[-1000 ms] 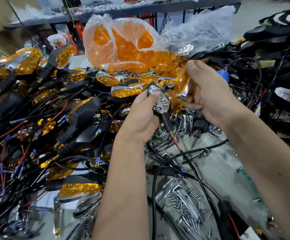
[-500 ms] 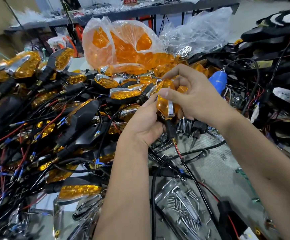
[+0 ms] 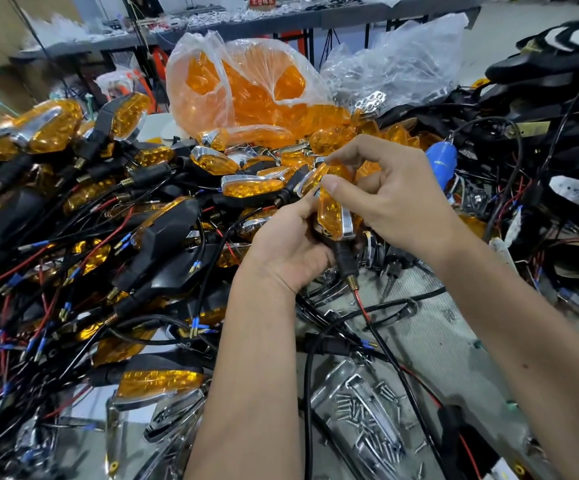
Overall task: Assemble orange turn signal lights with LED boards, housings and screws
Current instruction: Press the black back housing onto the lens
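Right now the lens [image 3: 331, 216] is standing almost upright, its long axis running from near the right hand [image 3: 395, 199] down toward the stem [image 3: 345, 263], and it is sitting over the housing that the left hand [image 3: 291, 244] is cradling from below and the left. The right thumb and fingers are pinching the lens's upper end, so the right hand is the nearer one for pressing it home; whether it is fully seated I cannot tell.

I see the orange lens [image 3: 329, 216] with its chrome rim standing nearly upright on the black housing [image 3: 341, 254], whose threaded stem [image 3: 352, 282] points down and trails red and black wires [image 3: 367, 320]. Whether it is fully seated I can't tell. Loose screws [image 3: 367, 417] lie below.
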